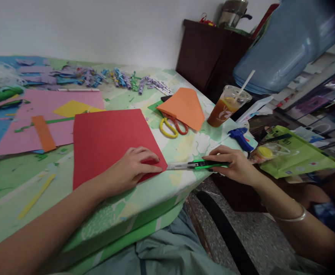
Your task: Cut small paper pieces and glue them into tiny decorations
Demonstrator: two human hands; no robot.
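Our L hand (135, 166): flat-ish, pressing red paper (110, 141), lower edge partly hidden; paper L of utility knife (204, 164), pinched in R hand (233, 164).

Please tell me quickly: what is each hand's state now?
Left hand: open, fingers resting on the red paper.
Right hand: closed, holding the green and black knife.

The counter (153, 193) is covered with a green-and-white patterned cloth. Located at left: pink sheet (21, 126), yellow strip (37, 196). Center: red sheet (110, 139), flat, at the front edge. Rear: curled paper pieces (123, 79). Right: scissors (176, 125) — partly beneath an orange sheet (184, 107) — plus drink cup (221, 110) and blue glue gun (242, 138).
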